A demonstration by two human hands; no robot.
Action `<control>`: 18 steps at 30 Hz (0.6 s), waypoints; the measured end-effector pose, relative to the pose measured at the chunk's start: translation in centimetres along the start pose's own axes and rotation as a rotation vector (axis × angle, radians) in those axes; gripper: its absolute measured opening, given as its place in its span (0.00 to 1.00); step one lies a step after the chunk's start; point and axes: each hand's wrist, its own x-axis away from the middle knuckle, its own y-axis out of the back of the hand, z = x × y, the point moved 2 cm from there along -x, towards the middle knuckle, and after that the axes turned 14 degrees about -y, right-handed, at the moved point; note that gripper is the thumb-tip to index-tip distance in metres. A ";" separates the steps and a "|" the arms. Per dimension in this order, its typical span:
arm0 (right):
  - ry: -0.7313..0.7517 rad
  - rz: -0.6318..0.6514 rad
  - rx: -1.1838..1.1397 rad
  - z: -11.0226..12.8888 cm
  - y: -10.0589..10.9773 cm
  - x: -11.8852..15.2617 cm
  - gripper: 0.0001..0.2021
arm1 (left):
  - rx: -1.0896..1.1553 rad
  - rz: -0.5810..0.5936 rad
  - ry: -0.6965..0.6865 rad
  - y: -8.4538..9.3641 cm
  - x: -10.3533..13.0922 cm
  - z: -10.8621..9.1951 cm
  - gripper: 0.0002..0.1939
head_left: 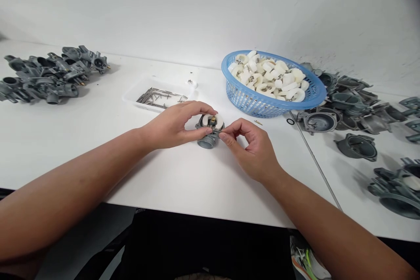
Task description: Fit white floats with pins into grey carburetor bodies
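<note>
A small grey metal carburetor body [206, 142] stands on the white table in front of me. A white float [218, 121] lies in its top around a brass part [213, 120]. My left hand [173, 124] grips the carburetor from the left, thumb at the near side and fingers over the far side. From the right, the thumb and forefinger of my right hand [251, 146] pinch a thin metal pin [217, 131] against the float's mount. The fingertips partly hide the pin.
Behind, a white tray [128, 97] holds many thin metal pins. A blue basket [236, 92] is heaped with white floats. Carburetor bodies [49, 74] lie piled at left, with more metal bodies [351, 100] at right. A brass needle [258, 122] and black ring [290, 121] lie nearby.
</note>
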 end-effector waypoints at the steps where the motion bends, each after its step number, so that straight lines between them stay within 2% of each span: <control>1: 0.001 -0.006 0.000 0.0 0.0 0.0 0.07 | -0.003 0.001 0.001 0.0 0.0 0.0 0.19; 9: -0.021 -0.013 0.008 0.2 0.0 0.1 0.07 | -0.056 0.029 -0.018 0.2 0.1 -0.1 0.22; 15: -0.045 0.060 -0.009 0.1 0.2 -0.1 0.08 | -0.036 0.040 -0.034 0.4 0.3 -0.1 0.25; 18: -0.053 0.051 -0.002 0.0 0.2 0.0 0.07 | -0.029 0.052 -0.039 0.5 0.3 -0.1 0.27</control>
